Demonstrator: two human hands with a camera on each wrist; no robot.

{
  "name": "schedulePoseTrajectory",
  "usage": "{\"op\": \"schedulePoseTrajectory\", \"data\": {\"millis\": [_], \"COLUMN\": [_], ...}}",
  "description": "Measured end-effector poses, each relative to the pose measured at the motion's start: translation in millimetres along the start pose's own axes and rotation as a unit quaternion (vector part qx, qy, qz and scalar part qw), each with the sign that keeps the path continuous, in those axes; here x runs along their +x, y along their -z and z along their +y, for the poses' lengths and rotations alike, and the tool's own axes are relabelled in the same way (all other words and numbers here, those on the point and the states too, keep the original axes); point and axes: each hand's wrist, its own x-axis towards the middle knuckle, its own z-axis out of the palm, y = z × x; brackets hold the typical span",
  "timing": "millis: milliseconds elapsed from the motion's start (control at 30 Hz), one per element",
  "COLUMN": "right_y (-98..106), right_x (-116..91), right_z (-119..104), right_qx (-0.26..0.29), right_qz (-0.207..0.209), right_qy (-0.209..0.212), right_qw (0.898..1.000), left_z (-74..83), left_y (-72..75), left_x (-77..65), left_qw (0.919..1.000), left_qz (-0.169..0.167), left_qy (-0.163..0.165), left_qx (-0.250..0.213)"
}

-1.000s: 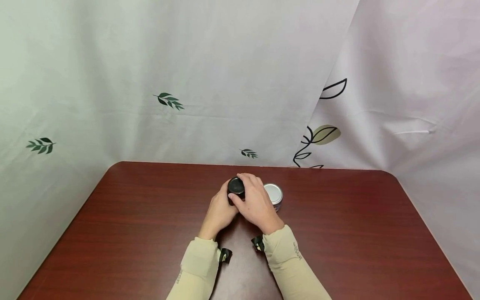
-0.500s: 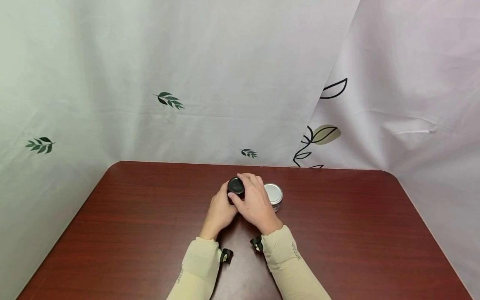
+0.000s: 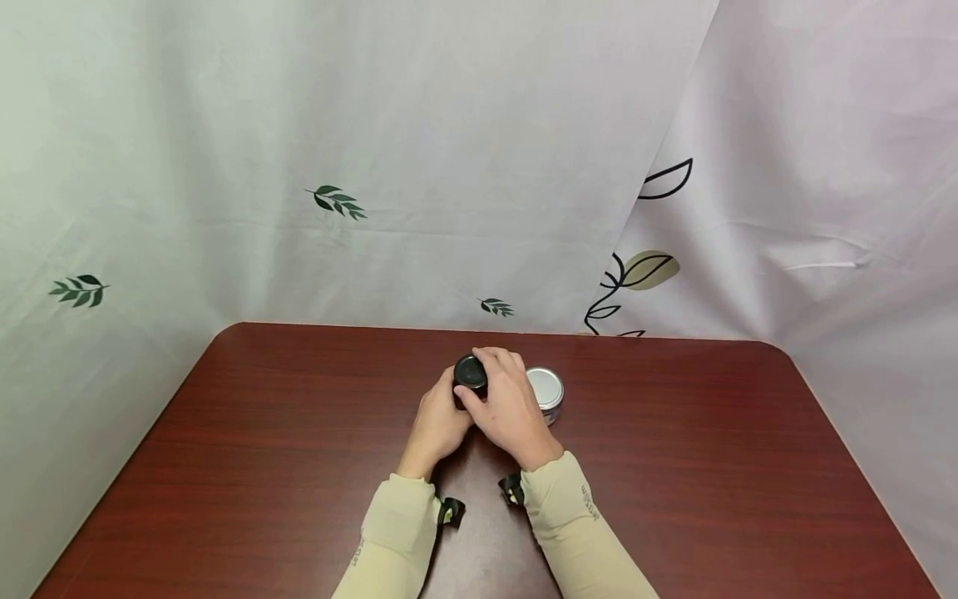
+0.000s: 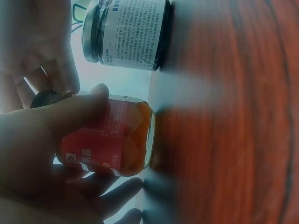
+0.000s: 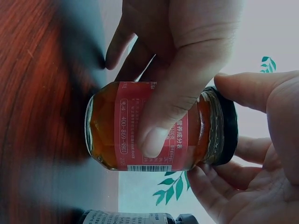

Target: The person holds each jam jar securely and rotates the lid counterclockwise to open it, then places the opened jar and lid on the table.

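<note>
A glass jar [image 5: 103, 130] with a red label and amber contents stands upright on the table, topped by a black lid [image 3: 471, 371]. My left hand [image 3: 437, 420] grips the jar's body, thumb across the label in the right wrist view. Around the lid curl the fingers and thumb of my right hand [image 3: 511, 408]. The lid sits on the jar's mouth in the right wrist view. Just right of my right hand is a second jar [image 4: 133, 35] with a white printed label; its silvery lid [image 3: 545, 387] shows in the head view. Neither hand touches that jar visibly.
The reddish-brown wooden table [image 3: 711, 466] has rounded far corners. Behind it hangs a pale curtain [image 3: 419, 150] with printed leaves, close to the table's far edge. Dark straps [image 3: 451, 512] sit at both wrists.
Nearly nothing differs in the head view. Both hands keep their hold on the jar and lid, with only a very slight shift of the right forearm to the left.
</note>
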Motion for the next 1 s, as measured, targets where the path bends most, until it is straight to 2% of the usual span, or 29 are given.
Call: {"op": "schedulePoseTrajectory", "data": {"millis": [1000], "right_y": [-2.7], "right_x": [-0.6], "right_z": [-0.8], "right_qx": [-0.003], "right_qz": [0.015], "right_qy": [0.012], "right_qw": [1.0], "left_z": [-1.9], "left_y": [3.3], "left_x": [1.2], "left_qw": [0.9994], "left_qz": [0.013], "left_qy": [-0.031], "left_qx": [-0.001]}}
